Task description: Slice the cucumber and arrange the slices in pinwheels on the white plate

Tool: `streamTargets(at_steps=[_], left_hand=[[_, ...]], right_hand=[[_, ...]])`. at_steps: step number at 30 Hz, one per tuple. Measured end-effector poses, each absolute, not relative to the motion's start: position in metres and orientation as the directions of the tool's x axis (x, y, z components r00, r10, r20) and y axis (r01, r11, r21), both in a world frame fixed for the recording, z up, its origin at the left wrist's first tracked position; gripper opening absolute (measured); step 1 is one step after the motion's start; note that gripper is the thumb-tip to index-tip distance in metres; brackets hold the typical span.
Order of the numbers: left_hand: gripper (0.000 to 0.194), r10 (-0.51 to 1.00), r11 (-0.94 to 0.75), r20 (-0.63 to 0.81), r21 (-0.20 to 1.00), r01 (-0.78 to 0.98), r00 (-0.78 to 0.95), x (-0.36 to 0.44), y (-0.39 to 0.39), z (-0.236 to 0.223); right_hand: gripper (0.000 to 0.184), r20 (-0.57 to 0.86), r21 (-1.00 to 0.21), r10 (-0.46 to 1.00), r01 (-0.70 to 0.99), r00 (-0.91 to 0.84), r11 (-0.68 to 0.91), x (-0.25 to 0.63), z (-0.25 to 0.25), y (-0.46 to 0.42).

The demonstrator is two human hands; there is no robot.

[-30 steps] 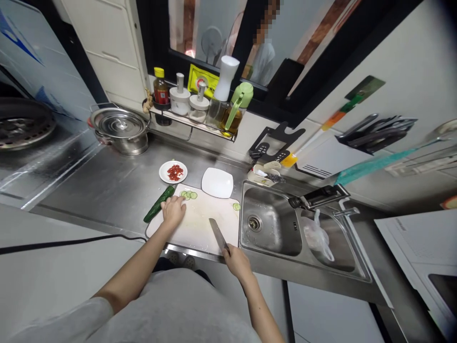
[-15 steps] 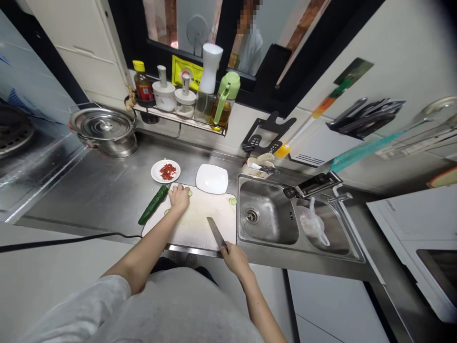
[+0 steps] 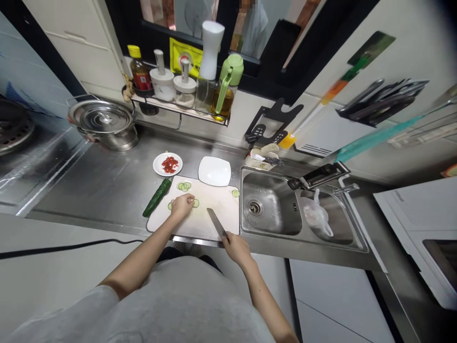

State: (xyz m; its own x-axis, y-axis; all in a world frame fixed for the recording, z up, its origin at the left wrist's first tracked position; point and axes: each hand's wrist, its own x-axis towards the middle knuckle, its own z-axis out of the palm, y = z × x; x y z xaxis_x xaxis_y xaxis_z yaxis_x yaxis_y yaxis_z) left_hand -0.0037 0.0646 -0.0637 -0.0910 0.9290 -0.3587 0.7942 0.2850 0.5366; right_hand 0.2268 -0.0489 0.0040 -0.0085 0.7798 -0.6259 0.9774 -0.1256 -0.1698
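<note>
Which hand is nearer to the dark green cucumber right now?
Left. The left hand is at the cutting board, just to the cucumber's right; the right hand is farther right, gripping the knife near the board's front edge.

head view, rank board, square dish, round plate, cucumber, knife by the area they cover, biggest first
1. board
2. square dish
3. round plate
4. cucumber, long but narrow
5. knife, visible part only; the right hand covers its handle

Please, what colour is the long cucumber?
Dark green; the long, cylindrical cucumber shows best in the head view.
</note>
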Motion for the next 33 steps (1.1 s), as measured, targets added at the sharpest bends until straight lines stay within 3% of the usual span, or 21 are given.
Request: streamTargets(at_steps=[9, 20, 33], left_hand=[[0.033, 0.961, 0.159, -0.276, 0.445, 0.881, -0.034, -0.004, 0.044, -0.068], [0.033, 0.960, 0.151, -0.278, 0.447, 0.882, -0.023, -0.006, 0.044, -0.073], [0.029, 0.958, 0.155, -0.287, 0.476, 0.866, -0.013, -0.009, 0.048, -0.072]], right_hand=[[0.034, -0.617, -0.140, 0.783, 0.990, -0.080, -0.009, 0.206, 0.006, -0.049], [0.037, -0.575, -0.136, 0.812, 0.990, -0.104, 0.030, 0.195, -0.012, -0.045], [0.034, -0.652, -0.097, 0.748, 0.992, -0.124, 0.080, 0.188, -0.004, -0.025]])
